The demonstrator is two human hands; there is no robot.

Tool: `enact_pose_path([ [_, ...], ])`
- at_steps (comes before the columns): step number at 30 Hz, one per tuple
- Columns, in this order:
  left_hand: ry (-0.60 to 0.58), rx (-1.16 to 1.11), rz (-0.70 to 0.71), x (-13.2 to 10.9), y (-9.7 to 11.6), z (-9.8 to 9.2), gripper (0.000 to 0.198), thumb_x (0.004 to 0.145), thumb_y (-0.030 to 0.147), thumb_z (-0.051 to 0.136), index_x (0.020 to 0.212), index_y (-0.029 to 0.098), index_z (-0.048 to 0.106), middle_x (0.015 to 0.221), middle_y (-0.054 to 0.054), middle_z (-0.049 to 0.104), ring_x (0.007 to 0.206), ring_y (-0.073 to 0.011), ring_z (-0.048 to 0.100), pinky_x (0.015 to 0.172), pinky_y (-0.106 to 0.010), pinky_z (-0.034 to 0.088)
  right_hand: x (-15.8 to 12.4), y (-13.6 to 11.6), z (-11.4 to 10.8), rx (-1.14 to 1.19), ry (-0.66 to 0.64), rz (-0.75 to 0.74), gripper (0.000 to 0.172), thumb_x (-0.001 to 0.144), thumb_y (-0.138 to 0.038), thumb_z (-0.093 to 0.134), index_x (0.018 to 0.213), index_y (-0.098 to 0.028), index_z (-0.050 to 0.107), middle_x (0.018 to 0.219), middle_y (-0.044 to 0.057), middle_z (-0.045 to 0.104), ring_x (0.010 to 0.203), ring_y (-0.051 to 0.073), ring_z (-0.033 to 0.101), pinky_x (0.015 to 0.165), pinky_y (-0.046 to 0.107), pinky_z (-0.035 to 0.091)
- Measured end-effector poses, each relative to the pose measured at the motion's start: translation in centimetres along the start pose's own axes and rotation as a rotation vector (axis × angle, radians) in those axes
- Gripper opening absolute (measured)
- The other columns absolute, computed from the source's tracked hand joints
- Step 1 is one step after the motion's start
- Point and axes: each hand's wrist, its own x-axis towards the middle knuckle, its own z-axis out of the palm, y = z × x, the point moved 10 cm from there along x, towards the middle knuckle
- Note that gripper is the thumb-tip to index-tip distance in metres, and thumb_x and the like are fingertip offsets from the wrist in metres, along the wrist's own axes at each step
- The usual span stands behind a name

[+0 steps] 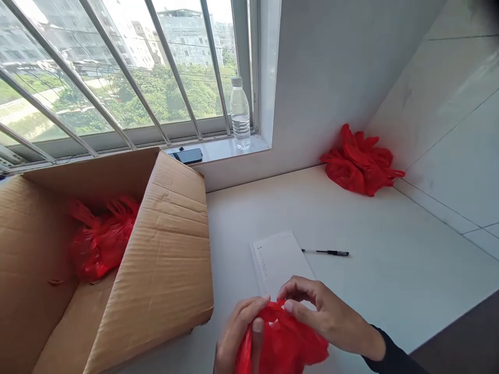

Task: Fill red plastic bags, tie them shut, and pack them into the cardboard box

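Note:
A red plastic bag [286, 340] is between my two hands at the bottom middle of the head view. My left hand [239, 332] grips the bag's left side, with the thumb in front and the fingers behind. At the bag's upper rim, the thumb and fingers of my right hand [312, 306] close on the plastic. Something white shows through a small gap at the top of the bag; I cannot make out what it is. The lower part of the bag runs out of view. Just beyond my hands lies a white notebook [278, 257].
A black pen [327, 252] lies right of the notebook on the white table [234, 218]. At left, an open cardboard box [167, 259] holds red bags [105, 244]. More red bags [360, 163] are heaped in the far corner. A water bottle [240, 117] and phone [187, 156] rest on the windowsill.

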Motion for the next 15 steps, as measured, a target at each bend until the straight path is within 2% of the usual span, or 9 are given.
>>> enact_pose_path([
  [4, -0.121, 0.004, -0.160, -0.2, -1.9, 0.0, 0.032, 0.104, 0.035, 0.048, 0.130, 0.035, 0.068, 0.130, -0.004, 0.069, 0.120, -0.0196, 0.063, 0.102, -0.028, 0.048, 0.1, -0.2, -1.3, -0.079, 0.067, 0.033, 0.026, 0.103, -0.045, 0.049, 0.095, -0.024, 0.063, 0.095, 0.000, 0.063, 0.089, 0.016, 0.057, 0.079, 0.030, 0.044],
  [7, -0.180, 0.034, -0.274, -1.7, -3.8, -0.5, 0.036, 0.106, 0.036, 0.044, 0.135, 0.037, 0.064, 0.138, -0.002, 0.065, 0.131, -0.0196, 0.057, 0.109, -0.030, 0.044, -0.3, 1.3, -2.1, -0.128, 0.128, 0.108, 0.029, 0.105, -0.049, 0.043, 0.096, -0.025, 0.058, 0.087, -0.002, 0.057, 0.080, 0.014, 0.050, 0.072, 0.029, 0.042],
  [10, -0.108, 0.056, -0.451, -3.8, -6.3, -2.4, 0.037, 0.106, 0.043, 0.042, 0.136, 0.039, 0.063, 0.139, -0.001, 0.064, 0.132, -0.0209, 0.056, 0.107, -0.033, 0.046, -1.1, 3.4, -3.1, -0.146, 0.212, 0.192, 0.030, 0.104, -0.052, 0.043, 0.095, -0.026, 0.056, 0.084, -0.003, 0.051, 0.075, 0.014, 0.044, 0.068, 0.028, 0.041],
  [12, -0.041, 0.087, -0.556, -5.0, -7.5, -3.6, 0.036, 0.104, 0.047, 0.043, 0.132, 0.038, 0.064, 0.139, -0.001, 0.063, 0.132, -0.0228, 0.055, 0.107, -0.036, 0.045, -1.5, 4.6, -3.4, -0.118, 0.232, 0.234, 0.030, 0.104, -0.053, 0.043, 0.096, -0.027, 0.057, 0.088, -0.003, 0.052, 0.078, 0.014, 0.046, 0.070, 0.027, 0.043],
  [15, 0.005, 0.159, -0.550, -5.3, -7.5, -4.4, 0.035, 0.103, 0.048, 0.045, 0.126, 0.034, 0.068, 0.131, -0.003, 0.064, 0.126, -0.0248, 0.055, 0.104, -0.038, 0.044, -1.6, 5.9, -2.7, -0.056, 0.170, 0.317, 0.028, 0.099, -0.056, 0.052, 0.112, -0.031, 0.059, 0.097, -0.002, 0.057, 0.089, 0.016, 0.053, 0.075, 0.028, 0.047],
])
